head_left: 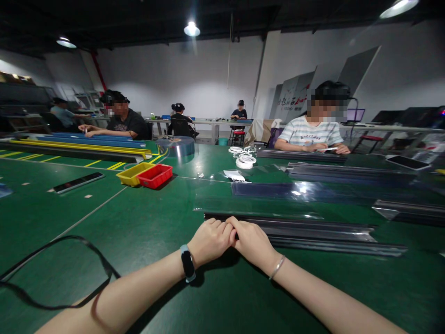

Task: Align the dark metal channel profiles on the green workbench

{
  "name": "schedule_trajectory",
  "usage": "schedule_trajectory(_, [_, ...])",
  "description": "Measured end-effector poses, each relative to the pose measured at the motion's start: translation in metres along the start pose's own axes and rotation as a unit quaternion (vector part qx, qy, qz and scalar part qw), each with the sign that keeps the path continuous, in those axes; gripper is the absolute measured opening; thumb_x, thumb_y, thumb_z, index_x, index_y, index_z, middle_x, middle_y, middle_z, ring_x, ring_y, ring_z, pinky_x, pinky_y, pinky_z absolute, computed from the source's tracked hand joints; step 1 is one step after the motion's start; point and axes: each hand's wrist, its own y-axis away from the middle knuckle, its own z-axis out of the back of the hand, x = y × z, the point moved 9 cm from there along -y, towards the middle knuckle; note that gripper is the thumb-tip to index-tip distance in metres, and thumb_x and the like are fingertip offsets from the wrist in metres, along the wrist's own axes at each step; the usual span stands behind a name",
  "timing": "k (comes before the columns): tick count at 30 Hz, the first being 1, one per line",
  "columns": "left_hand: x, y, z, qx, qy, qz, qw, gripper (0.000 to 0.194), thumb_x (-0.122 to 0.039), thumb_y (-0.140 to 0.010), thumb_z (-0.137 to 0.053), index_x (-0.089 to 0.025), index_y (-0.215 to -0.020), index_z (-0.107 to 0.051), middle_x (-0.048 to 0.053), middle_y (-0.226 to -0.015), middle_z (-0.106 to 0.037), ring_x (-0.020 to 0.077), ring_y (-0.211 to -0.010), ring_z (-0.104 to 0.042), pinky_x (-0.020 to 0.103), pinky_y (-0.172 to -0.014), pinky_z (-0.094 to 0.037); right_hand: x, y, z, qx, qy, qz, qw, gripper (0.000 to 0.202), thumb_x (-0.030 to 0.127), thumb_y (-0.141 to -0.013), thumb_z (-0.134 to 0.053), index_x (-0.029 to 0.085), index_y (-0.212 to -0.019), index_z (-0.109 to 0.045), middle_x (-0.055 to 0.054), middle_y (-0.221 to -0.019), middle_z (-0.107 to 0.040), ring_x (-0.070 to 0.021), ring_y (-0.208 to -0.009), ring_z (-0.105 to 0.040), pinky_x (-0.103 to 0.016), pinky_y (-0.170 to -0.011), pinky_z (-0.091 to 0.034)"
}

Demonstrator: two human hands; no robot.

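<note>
My left hand (210, 240) and my right hand (253, 242) meet side by side on the green table (146, 222), fingers curled down onto the near end of a long dark strip in a clear sleeve (313, 230). Both hands pinch that end; the strip runs away to the right. A black band sits on my left wrist and a thin bracelet on my right. More clear-sleeved strips (313, 190) lie just beyond.
A red bin (155, 176) and a yellow bin (134, 174) stand at centre left, tape rolls (245, 161) farther back. A black strap loop (62, 273) lies near left. A dark remote-like bar (78, 182) lies left. Other people sit across the table.
</note>
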Motion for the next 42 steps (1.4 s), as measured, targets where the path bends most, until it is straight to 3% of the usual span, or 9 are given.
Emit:
schedule_trajectory(11, [0.006, 0.0, -0.015, 0.05, 0.014, 0.025, 0.998, 0.026, -0.024, -0.084, -0.032, -0.015, -0.071, -0.052, 0.005, -0.065, -0.058, 0.0168, -0.058, -0.054, 0.031, -0.056, -0.039, 0.001, -0.006, -0.007, 0.039, 0.044, 0.005, 0.998, 0.019, 0.016, -0.076, -0.041, 0.02, -0.094, -0.042, -0.003, -0.074, -0.059, -0.0154, -0.072, -0.057, -0.023, -0.06, -0.034])
schedule_trajectory(18, [0.007, -0.002, -0.013, 0.054, 0.007, 0.028, 0.998, 0.027, -0.027, -0.083, -0.032, -0.016, -0.069, -0.052, 0.004, -0.061, -0.057, 0.0166, -0.055, -0.054, 0.031, -0.055, -0.039, 0.003, -0.005, -0.001, 0.016, 0.059, 0.019, 0.998, 0.013, 0.016, -0.074, -0.044, 0.019, -0.086, -0.045, -0.002, -0.072, -0.059, -0.0147, -0.069, -0.055, -0.023, -0.059, -0.032])
schedule_trajectory(22, [0.019, 0.004, -0.009, 0.05, -0.002, 0.066, 0.997, 0.032, -0.034, -0.084, -0.032, -0.016, -0.068, -0.052, 0.005, -0.06, -0.058, 0.0173, -0.056, -0.055, 0.03, -0.055, -0.039, 0.003, -0.001, 0.012, -0.018, 0.076, 0.031, 0.996, 0.017, 0.031, -0.075, -0.049, 0.018, -0.087, -0.048, -0.002, -0.071, -0.058, -0.0157, -0.069, -0.054, -0.025, -0.06, -0.033])
schedule_trajectory(25, [0.026, 0.008, -0.002, 0.038, -0.01, 0.085, 0.996, 0.034, -0.039, -0.084, -0.034, -0.015, -0.067, -0.052, 0.006, -0.06, -0.058, 0.0176, -0.058, -0.055, 0.031, -0.056, -0.039, -0.003, 0.002, 0.015, -0.035, 0.092, 0.019, 0.995, 0.026, 0.044, -0.076, -0.046, 0.018, -0.075, -0.051, -0.004, -0.069, -0.057, -0.0168, -0.069, -0.054, -0.026, -0.061, -0.034])
schedule_trajectory(32, [0.016, 0.005, -0.008, 0.048, -0.002, 0.05, 0.998, 0.033, -0.037, -0.084, -0.034, -0.016, -0.065, -0.05, 0.004, -0.061, -0.056, 0.0171, -0.058, -0.053, 0.031, -0.057, -0.037, -0.01, 0.002, 0.0, -0.008, 0.094, 0.003, 0.996, 0.026, 0.04, -0.078, -0.044, 0.017, -0.068, -0.053, -0.004, -0.069, -0.058, -0.0164, -0.066, -0.055, -0.025, -0.057, -0.034])
schedule_trajectory(42, [0.017, 0.005, -0.016, 0.075, 0.0, 0.064, 0.995, 0.035, -0.039, -0.085, -0.032, -0.017, -0.066, -0.051, 0.004, -0.06, -0.056, 0.0176, -0.058, -0.054, 0.031, -0.056, -0.036, -0.012, -0.002, -0.009, 0.023, 0.111, 0.013, 0.993, 0.026, 0.04, -0.076, -0.047, 0.016, -0.069, -0.055, -0.006, -0.068, -0.058, -0.0183, -0.065, -0.056, -0.027, -0.058, -0.036])
